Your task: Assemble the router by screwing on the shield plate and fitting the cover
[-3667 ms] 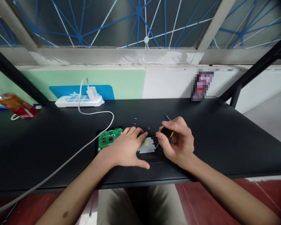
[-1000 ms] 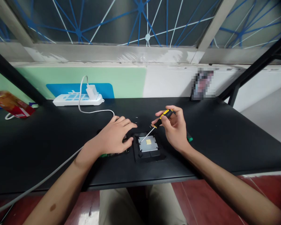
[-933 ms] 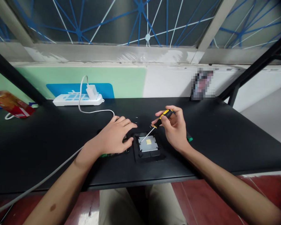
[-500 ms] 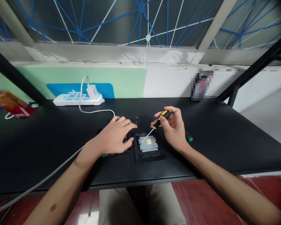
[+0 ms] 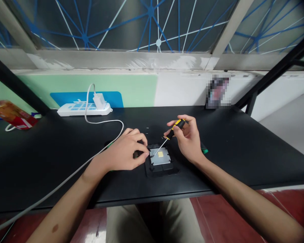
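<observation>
A small black device [image 5: 162, 167] with a silver plate and a yellow square pad lies on the black table [image 5: 53, 152]. My right hand [image 5: 188, 140] is closed round a black-and-yellow screwdriver [image 5: 172, 130], whose tip rests on the plate's left part. My left hand [image 5: 125, 152] lies just left of the device with its fingers curled and pinched at the device's left edge; what they pinch, if anything, is too small to make out. The hand covers a green circuit board almost wholly.
A white power strip [image 5: 82, 108] with a plugged charger stands at the back; its white cable [image 5: 66, 179] runs across the table to the front left. A red snack packet [image 5: 11, 114] lies far left. Tiny screws [image 5: 147, 128] lie behind the device. A green-tipped tool [image 5: 204, 149] peeks from behind my right hand.
My left hand has shifted right and curled its fingers at the device's left edge. My right hand and the screwdriver have stayed almost where they were.
</observation>
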The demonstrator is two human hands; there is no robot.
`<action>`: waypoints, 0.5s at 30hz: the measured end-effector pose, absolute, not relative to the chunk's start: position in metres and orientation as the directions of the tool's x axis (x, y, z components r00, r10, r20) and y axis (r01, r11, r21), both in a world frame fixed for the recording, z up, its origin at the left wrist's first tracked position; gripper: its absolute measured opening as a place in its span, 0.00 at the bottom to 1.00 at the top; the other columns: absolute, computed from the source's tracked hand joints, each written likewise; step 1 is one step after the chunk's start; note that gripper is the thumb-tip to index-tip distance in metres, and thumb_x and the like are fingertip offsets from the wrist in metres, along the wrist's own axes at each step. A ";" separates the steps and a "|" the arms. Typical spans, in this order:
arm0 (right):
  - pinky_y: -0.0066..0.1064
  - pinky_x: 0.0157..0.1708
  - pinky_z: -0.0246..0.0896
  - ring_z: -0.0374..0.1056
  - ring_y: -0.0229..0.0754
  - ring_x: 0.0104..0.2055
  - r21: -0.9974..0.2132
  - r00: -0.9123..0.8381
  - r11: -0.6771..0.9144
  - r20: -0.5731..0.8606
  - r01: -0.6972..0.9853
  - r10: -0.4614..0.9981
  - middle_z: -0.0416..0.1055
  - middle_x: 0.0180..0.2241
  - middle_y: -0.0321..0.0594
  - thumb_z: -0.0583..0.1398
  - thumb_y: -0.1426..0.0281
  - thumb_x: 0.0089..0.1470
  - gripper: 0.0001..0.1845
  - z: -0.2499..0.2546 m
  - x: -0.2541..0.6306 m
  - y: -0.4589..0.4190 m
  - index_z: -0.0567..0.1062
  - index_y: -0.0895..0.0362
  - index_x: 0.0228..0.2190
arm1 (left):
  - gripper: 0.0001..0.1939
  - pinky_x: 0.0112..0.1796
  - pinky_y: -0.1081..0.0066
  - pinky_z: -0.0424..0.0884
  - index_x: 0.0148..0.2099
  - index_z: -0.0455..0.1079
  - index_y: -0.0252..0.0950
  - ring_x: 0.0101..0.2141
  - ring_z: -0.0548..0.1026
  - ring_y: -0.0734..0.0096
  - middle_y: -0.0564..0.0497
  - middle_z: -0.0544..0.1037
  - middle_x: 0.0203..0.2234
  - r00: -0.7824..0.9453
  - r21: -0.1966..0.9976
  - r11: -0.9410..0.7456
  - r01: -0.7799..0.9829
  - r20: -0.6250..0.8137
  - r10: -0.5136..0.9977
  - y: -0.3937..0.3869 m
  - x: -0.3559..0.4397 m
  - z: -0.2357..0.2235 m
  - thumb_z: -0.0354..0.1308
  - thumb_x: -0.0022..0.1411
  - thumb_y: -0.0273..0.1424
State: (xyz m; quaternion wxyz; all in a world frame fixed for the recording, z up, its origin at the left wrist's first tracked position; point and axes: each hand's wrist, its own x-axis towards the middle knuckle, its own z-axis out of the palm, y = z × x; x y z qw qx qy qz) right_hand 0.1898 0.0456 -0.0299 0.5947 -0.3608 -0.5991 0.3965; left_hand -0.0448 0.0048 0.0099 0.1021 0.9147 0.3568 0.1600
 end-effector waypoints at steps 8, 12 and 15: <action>0.37 0.33 0.76 0.77 0.37 0.29 -0.903 -0.037 0.428 0.429 -0.029 0.903 0.73 0.39 0.35 0.60 0.64 0.59 0.16 -0.030 0.190 0.047 0.61 0.48 0.45 | 0.09 0.45 0.60 0.60 0.37 0.81 0.45 0.41 0.71 0.64 0.53 0.78 0.40 0.713 0.309 -0.731 0.608 0.191 0.674 0.003 -0.041 0.011 0.59 0.63 0.29; 0.36 0.32 0.76 0.77 0.37 0.29 -0.902 -0.039 0.429 0.430 -0.044 0.902 0.73 0.39 0.36 0.61 0.64 0.59 0.16 -0.029 0.190 0.046 0.61 0.49 0.45 | 0.09 0.46 0.59 0.60 0.36 0.82 0.46 0.40 0.71 0.65 0.53 0.78 0.39 0.731 0.304 -0.740 0.600 0.169 0.662 0.003 -0.042 0.010 0.60 0.63 0.29; 0.36 0.32 0.76 0.77 0.36 0.29 -0.902 -0.044 0.430 0.432 -0.041 0.901 0.73 0.39 0.35 0.61 0.65 0.59 0.16 -0.030 0.190 0.047 0.61 0.49 0.46 | 0.10 0.46 0.59 0.59 0.36 0.82 0.47 0.40 0.71 0.64 0.53 0.78 0.39 0.740 0.293 -0.748 0.595 0.163 0.653 0.002 -0.042 0.010 0.60 0.63 0.29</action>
